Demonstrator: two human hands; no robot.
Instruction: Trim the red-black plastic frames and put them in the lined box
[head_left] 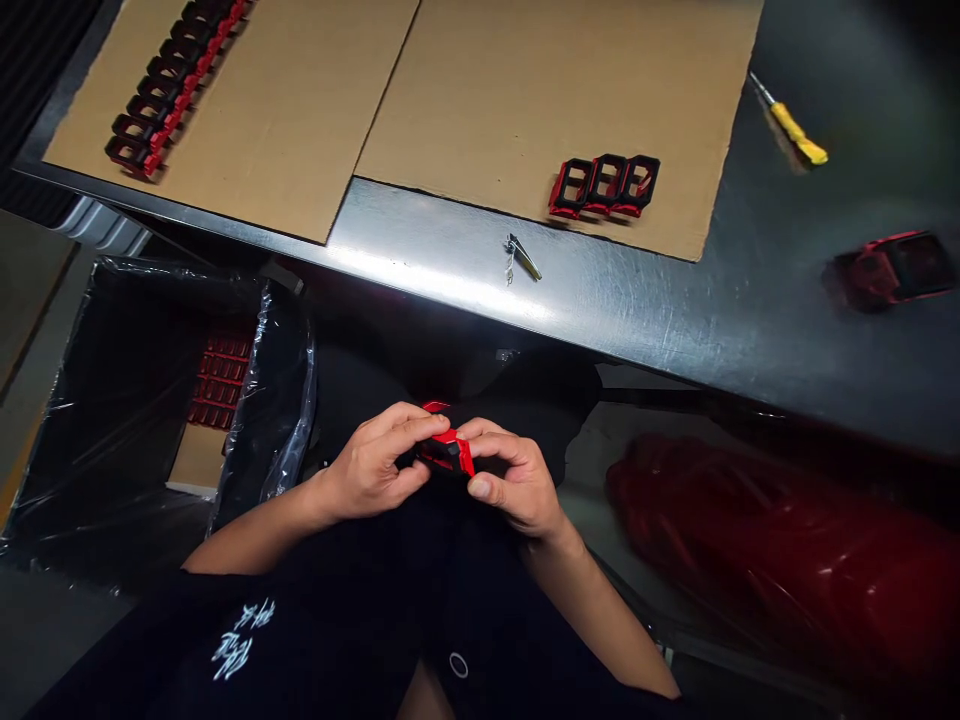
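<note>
Close to my body, below the table edge, I hold a small red and black plastic frame part [448, 452] in both hands. My left hand [382, 455] wraps it from the left, its fingers over the top and its thumb underneath. From the right, my right hand [514, 475] pinches its red end between thumb and fingers. Part of the piece is hidden behind my fingers. On the cardboard ahead stand three similar red and black frame parts [606, 186] side by side. A nail clipper [523, 257] with a small chain lies on the bare metal in front of them.
A long row of such parts [169, 85] lines the left cardboard sheet [277, 120]. A yellow-handled tool [795, 132] and another red and black part [896, 268] lie on the metal table [645, 310]. At left stands a bin lined with black plastic [112, 400]; a red plastic bag [787, 550] is at right.
</note>
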